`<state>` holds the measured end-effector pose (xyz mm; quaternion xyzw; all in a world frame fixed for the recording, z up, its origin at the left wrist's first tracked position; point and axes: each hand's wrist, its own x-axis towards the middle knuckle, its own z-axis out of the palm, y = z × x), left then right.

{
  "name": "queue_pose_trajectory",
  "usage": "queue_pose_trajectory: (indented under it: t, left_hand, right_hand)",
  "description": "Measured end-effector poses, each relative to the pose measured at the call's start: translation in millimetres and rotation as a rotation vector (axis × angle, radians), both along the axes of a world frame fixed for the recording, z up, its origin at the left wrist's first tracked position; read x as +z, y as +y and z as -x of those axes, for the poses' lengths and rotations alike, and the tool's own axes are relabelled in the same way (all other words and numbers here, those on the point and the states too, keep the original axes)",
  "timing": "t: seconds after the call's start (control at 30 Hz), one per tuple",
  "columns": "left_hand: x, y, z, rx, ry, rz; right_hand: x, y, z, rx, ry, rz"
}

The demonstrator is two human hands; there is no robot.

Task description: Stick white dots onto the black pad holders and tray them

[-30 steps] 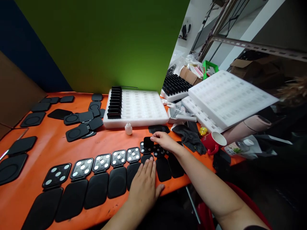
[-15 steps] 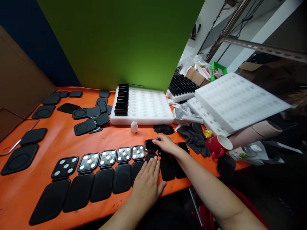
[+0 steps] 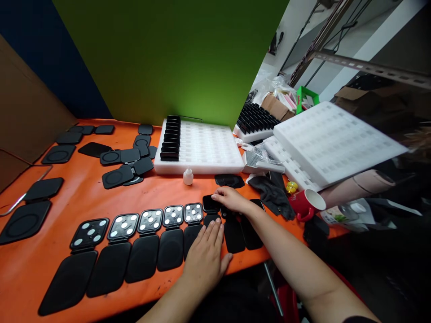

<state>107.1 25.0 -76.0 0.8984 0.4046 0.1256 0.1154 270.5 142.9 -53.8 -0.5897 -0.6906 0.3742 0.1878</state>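
Note:
My left hand (image 3: 206,253) lies flat, fingers stretched, over the lower half of a folding black pad (image 3: 210,218) near the table's front edge. At the upper panel (image 3: 209,203) of that pad, which shows no white dots, my right hand (image 3: 230,200) has its fingers bent and thumb and fingertips close together at the right edge. Whatever lies between those fingertips is too small to make out. To the left runs a row of opened folding pads (image 3: 144,258), their upper panels (image 3: 150,220) bearing white round dots. More black pads (image 3: 235,234) lie partly under my right forearm.
Behind stands a white foam tray (image 3: 212,168) with black pieces in its left column. A small white bottle (image 3: 188,176) stands before it. Loose black pads (image 3: 117,176) lie at left. A grey cloth (image 3: 271,196), red mug (image 3: 305,205) and tilted foam tray (image 3: 336,143) are at right.
My right hand has shifted very slightly left along the upper panel. My left hand stays flat in place. The whole view has moved a little.

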Motion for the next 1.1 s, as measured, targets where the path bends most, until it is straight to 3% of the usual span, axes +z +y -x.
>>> queue_pose_trajectory:
  t: [0.63, 1.1]
  left_hand:
    - [-1.7, -1.1, 0.4, 0.009, -0.022, -0.045]
    - [0.1, -1.5, 0.6, 0.013, -0.009, 0.007]
  right_hand:
    - [-10.9, -0.9, -1.0, -0.029, -0.048, 0.007]
    - [-6.1, -4.5, 3.1, -0.009, -0.143, -0.047]
